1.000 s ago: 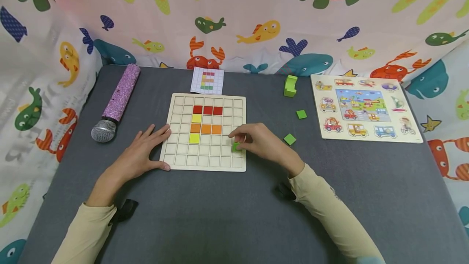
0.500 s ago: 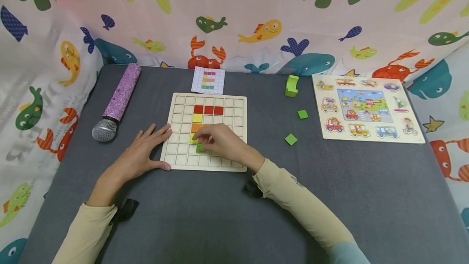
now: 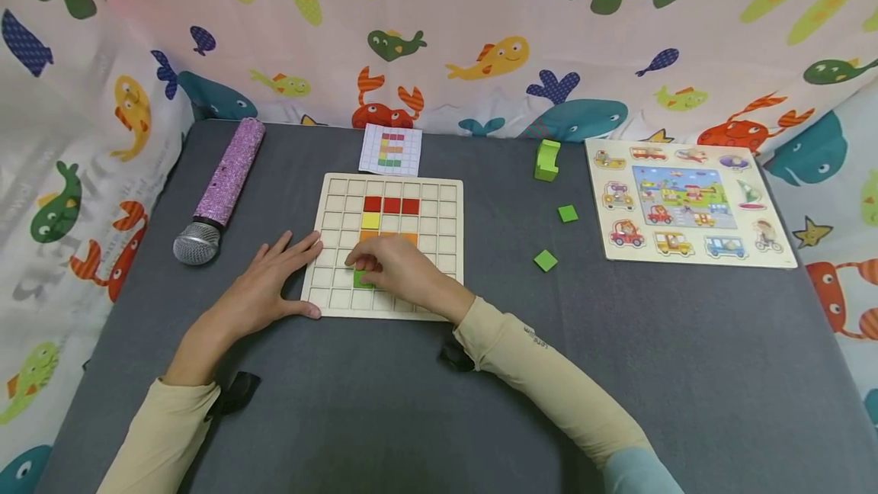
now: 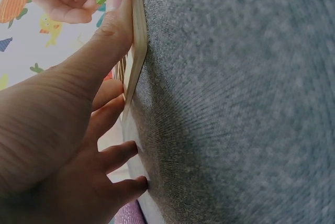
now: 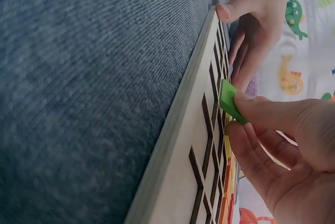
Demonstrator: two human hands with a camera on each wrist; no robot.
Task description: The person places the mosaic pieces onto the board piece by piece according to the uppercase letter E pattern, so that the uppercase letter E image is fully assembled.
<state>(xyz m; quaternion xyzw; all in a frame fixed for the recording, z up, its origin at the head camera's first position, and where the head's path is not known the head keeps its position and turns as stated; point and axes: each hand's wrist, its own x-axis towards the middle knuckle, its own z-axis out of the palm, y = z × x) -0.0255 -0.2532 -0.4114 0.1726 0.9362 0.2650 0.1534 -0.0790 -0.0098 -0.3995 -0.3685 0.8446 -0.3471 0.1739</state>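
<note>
A wooden grid board [image 3: 439, 305] lies in front of me with red tiles [image 3: 391, 206], a yellow tile [image 3: 371, 220] and orange tiles [image 3: 409, 238] set in its cells. Between thumb and fingers my right hand [image 3: 398, 269] pinches a green tile [image 3: 361, 279] low over the board's left-middle cells, and it hides some cells. In the right wrist view the green tile [image 5: 231, 101] stands tilted at the grid. My left hand [image 3: 264, 280] rests with spread fingers at the board's left edge, its thumb at the near left corner.
A printed pattern card [image 3: 389, 149] lies behind the board. Two loose green tiles, one [image 3: 546, 261] nearer, and a green stack [image 3: 546, 161] are to the right, beside a picture puzzle [image 3: 693, 204]. A glittery microphone [image 3: 222, 181] lies at left.
My right hand has carried the green tile leftward from the board's right edge to the left-middle cells, moving only slightly in the last half second. My left hand has stayed in place.
</note>
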